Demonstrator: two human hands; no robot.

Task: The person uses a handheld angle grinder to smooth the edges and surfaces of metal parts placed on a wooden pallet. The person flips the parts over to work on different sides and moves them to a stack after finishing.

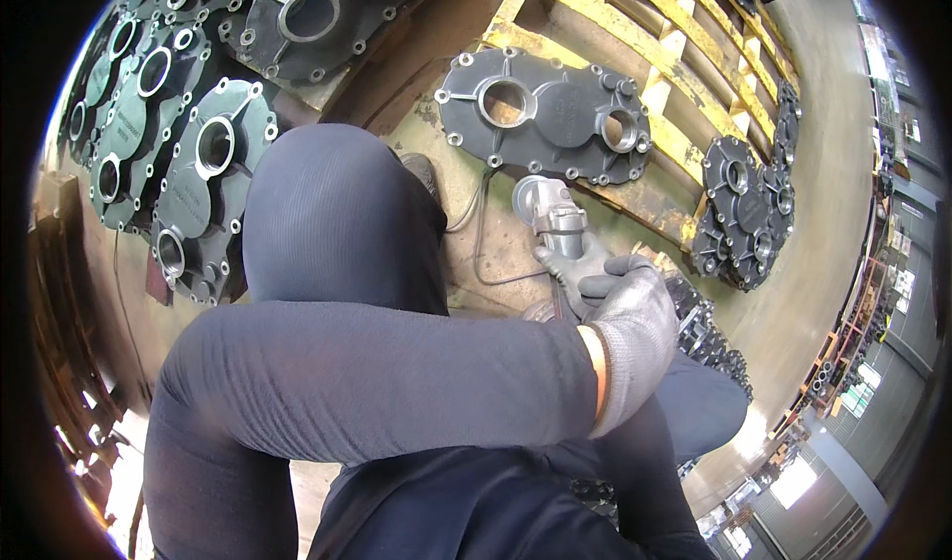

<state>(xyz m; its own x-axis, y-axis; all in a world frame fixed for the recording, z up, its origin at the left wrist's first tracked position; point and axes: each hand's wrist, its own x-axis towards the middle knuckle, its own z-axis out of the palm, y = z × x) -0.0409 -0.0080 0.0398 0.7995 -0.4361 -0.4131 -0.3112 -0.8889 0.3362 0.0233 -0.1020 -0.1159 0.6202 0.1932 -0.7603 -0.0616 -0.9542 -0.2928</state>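
My right hand [575,270], in a grey glove, grips an angle grinder [557,213] by its body. The grinder's disc [526,199] is at its far left end, just below a dark cast-metal housing cover [565,114] with two round openings and bolt holes around its rim. My left arm crosses in front of me. My left hand [637,327], in a grey knit glove, lies over the right hand and wrist with its fingers curled. What those fingers hold, if anything, is hidden. A cable [481,233] loops on the floor left of the grinder.
The cover rests against a worn yellow slatted pallet [595,14]. More dark covers [213,183] stand in rows at left, another cover [312,19] lies at far left, and several [744,208] are at right. My bent knee [342,223] fills the middle.
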